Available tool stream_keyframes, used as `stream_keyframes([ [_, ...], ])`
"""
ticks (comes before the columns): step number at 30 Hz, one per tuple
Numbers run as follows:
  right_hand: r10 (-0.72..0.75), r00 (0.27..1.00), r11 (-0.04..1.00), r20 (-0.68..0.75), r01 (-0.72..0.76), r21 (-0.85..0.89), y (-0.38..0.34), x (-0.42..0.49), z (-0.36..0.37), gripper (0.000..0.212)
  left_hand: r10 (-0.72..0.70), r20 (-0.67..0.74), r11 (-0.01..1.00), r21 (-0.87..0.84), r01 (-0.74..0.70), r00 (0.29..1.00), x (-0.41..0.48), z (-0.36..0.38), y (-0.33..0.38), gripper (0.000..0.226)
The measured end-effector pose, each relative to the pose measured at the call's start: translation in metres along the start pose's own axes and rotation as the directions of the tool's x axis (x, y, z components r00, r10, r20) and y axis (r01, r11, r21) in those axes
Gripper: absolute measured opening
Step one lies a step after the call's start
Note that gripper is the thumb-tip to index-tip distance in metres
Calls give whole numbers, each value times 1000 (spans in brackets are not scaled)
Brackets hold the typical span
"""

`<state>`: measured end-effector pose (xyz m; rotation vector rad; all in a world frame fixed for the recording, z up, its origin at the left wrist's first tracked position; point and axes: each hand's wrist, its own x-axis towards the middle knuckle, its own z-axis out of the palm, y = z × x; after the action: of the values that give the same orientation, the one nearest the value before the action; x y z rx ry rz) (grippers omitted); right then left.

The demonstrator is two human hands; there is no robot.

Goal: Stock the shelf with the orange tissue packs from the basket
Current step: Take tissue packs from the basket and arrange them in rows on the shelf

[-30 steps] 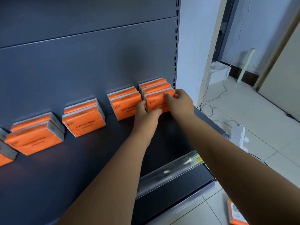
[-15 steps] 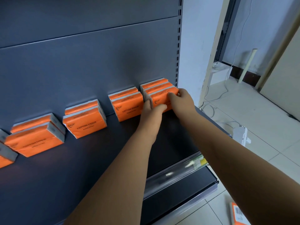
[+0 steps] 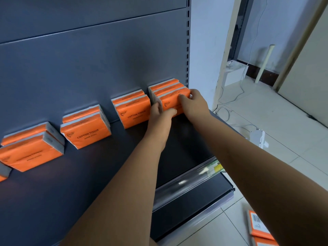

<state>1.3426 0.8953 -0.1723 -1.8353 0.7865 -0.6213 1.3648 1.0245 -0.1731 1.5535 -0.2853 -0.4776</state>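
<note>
Head view: tissue pack (image 3: 171,102) gripped between left hand (image 3: 159,118) and right hand (image 3: 196,104).

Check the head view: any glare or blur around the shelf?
Head view: glare streaks only on the clear price strip; print on the middle tissue pack reads sharp, the pack left of it is smeared; the shelf is dim, the floor bright.

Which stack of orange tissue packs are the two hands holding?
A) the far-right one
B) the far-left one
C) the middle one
A: the left hand and the right hand both hold the front pack of the stack at the right end of the shelf.
</note>
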Motion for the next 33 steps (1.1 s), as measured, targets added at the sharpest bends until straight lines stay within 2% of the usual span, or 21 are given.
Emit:
stream_keyframes([
  [4, 14, 1000, 993, 9, -13, -117, -3, -9, -5, 33, -49, -62, 994, 94, 54, 997, -11, -1, 0, 42],
  [7, -24, 997, 984, -71, 11, -178, -5, -24, -12, 43, 1, -216, 958, 279, 61, 976, -32, 1, 5, 8],
  [9, -95, 986, 968, -137, 60, -242, -5, -42, -16, 46, 104, -259, 899, 438, 20, 960, -49, 3, 7, 9],
  [12, -225, 970, 947, -94, 195, -257, -7, -79, -15, 43, 147, -197, 833, 554, -13, 969, -72, 3, 9, 13],
  [14, -298, 954, 922, -41, 277, -272, -10, -101, -12, 41, 218, -195, 739, 673, -31, 956, -86, -7, 13, 14],
  [17, -382, 922, 883, 60, 383, -270, -22, -126, -6, 36, 420, -175, 518, 852, -77, 891, -110, -39, 14, 27],
  [19, -470, 871, 832, 147, 492, -257, -35, -143, 1, 45, 437, -179, 448, 893, -41, 881, -131, -63, 15, 52],
  [21, -554, 804, 762, 217, 595, -256, -52, -163, 14, 58, 459, -226, 400, 916, 27, 859, -157, -90, 16, 66],
  [24, -652, 688, 628, 321, 726, -279, -79, -199, 43, 67, 625, -257, 228, 963, 142, 737, -197, -142, 12, 74],
  [28, -701, 512, 474, 497, 855, -212, -110, -259, 98, 76, 592, -372, 172, 925, 339, 714, -252, -228, 3, 78],
  [33, -698, 314, 368, 644, 928, -54, -133, -347, 166, 73, 583, -436, 44, 859, 510, 685, -342, -332, -12, 75],
])
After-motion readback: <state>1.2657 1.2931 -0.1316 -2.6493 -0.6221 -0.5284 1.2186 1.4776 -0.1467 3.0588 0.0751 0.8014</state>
